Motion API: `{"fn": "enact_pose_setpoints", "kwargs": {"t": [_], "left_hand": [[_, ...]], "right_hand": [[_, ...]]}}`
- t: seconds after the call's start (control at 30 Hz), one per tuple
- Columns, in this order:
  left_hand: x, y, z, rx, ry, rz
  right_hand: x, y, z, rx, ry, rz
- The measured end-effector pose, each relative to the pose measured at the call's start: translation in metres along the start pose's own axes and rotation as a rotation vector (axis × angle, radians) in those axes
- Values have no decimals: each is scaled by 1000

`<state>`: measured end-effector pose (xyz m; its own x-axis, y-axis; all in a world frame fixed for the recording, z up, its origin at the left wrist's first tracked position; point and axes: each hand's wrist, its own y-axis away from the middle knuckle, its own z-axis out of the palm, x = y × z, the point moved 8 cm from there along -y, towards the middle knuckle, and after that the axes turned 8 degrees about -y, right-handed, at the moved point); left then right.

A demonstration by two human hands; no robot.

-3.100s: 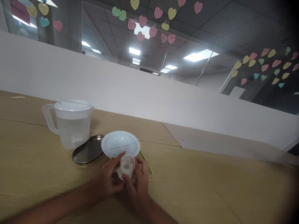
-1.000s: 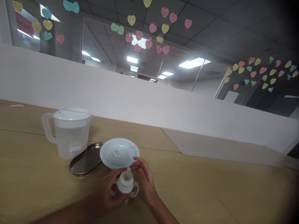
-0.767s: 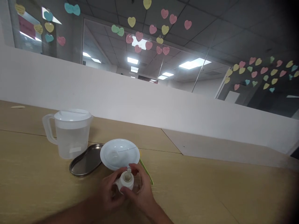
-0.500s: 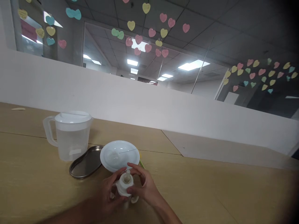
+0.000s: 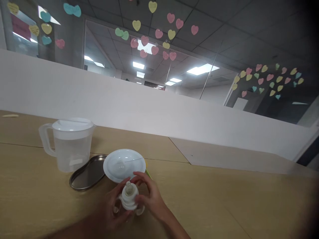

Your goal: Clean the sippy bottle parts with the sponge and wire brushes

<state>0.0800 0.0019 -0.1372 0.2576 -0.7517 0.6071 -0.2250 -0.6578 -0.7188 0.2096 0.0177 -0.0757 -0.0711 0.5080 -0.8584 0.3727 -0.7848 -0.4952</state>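
The bottle (image 5: 129, 203) is upright at the near side of the bowl, between the 2 hands. Its 1 teat (image 5: 129, 190) is seated in its 1 white collar (image 5: 130, 196), and 2 clear handles (image 5: 116, 209) show, 1 at each side. So the top looks fitted; whether the collar is fully tight cannot be told, and if it is loose, only the tightening would seem left on the bottle itself. No cover is over the teat.

The left hand (image 5: 112, 203) has its grip curled round the bottle's left side, thumb at the near side and finger at the far side. The right hand (image 5: 150, 196) has its grip bent part-way, thumb against the collar, fingers beyond it; how firmly it holds cannot be told.

Just beyond is 1 white bowl (image 5: 107, 166), with 1 clear round piece (image 5: 121, 163), perhaps the cover, and 1 thin stick (image 5: 134, 160) in or across it. By its right edge 1 green handle (image 5: 148, 173) shows, mostly hidden. To the left are 1 metal tray (image 5: 87, 173) with nothing in it, then 1 lidded jug (image 5: 72, 149), apparently part full. Farther off on the bench (image 5: 199, 199) is 1 pale flat scrap (image 5: 10, 116). Above the wall (image 5: 124, 103), more than 20 heart-shaped notes (image 5: 136, 25) dot the glass.
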Motion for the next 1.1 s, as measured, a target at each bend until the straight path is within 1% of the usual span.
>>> {"fn": "enact_pose_setpoints", "kwargs": {"t": [0.07,0.17,0.3,0.37,0.43,0.53,0.6,0.67,0.7,0.77,0.83,0.9,1.0,1.1], "left_hand": [[2,-1,0,-9,-25,-8],[5,-3,-2,-12,-49,-28],[11,-7,0,-71,-43,5],[11,-8,0,-81,-52,11],[8,-7,0,-86,-65,4],[4,-5,2,-101,-71,-8],[2,-5,3,-109,-71,-13],[1,-5,3,-108,-71,-17],[1,-5,3,-104,-73,-20],[2,-6,2,-104,-77,-33],[4,-7,2,-110,-85,-42],[6,-8,1,-119,-100,-50],[9,-9,-1,-132,-125,-51],[12,-12,-2,-136,-138,-36]], "right_hand": [[-6,2,10,-41,88,9],[-7,2,8,15,106,66],[4,0,1,93,-46,128],[7,-3,-2,124,-156,150],[6,-8,-6,157,-234,170],[-12,-24,-16,242,-294,154],[-32,-38,-25,303,-327,103],[-49,-55,-30,335,-343,53],[-55,-64,-31,342,-343,37],[-56,-81,-31,330,-307,42],[-45,-94,-29,305,-221,77],[-23,-103,-27,282,-134,148],[14,-107,-27,263,-83,268],[40,-104,-27,251,-63,332]]}}
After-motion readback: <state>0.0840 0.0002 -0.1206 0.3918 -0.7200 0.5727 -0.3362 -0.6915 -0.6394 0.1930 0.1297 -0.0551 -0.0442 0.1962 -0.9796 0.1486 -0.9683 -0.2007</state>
